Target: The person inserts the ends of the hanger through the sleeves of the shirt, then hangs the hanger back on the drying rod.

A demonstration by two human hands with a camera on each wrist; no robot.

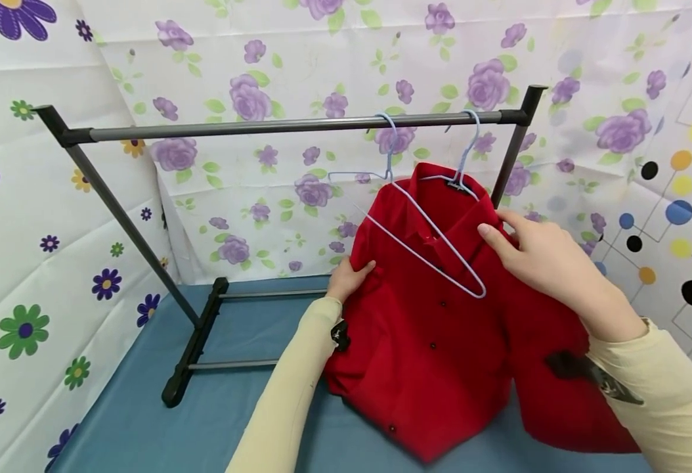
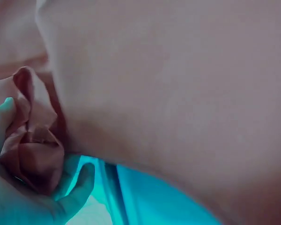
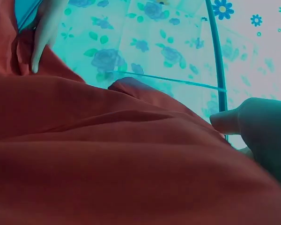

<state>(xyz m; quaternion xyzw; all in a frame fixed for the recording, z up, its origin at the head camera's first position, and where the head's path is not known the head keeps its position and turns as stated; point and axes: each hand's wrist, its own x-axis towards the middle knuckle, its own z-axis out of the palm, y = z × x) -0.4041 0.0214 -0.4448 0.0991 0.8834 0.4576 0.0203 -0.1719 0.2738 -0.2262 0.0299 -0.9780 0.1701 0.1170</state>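
Note:
A red button-up shirt (image 1: 440, 368) hangs from a pale blue wire hanger (image 1: 463, 161), whose shoulders go inside the collar. In front of its chest dangles a second wire hanger (image 1: 390, 154), tilted, with no garment on it. My left hand (image 1: 348, 276) pinches gathered red cloth at the shirt's left side; the bunched fabric (image 2: 37, 159) shows between thumb and fingers in the left wrist view. At the opposite shoulder, my right hand (image 1: 549, 263) grips the shirt, thumb in front and its other fingers partly hidden behind. Red cloth (image 3: 131, 164) fills the lower right wrist view.
Both hangers hook over the grey rod (image 1: 234, 128) of a garment rack with black joints. Its left foot (image 1: 195, 348) stands on a blue cloth surface (image 1: 121, 420). Flowered sheets (image 1: 299, 72) hang behind and at the left; a dotted sheet (image 1: 677, 263) is at the right.

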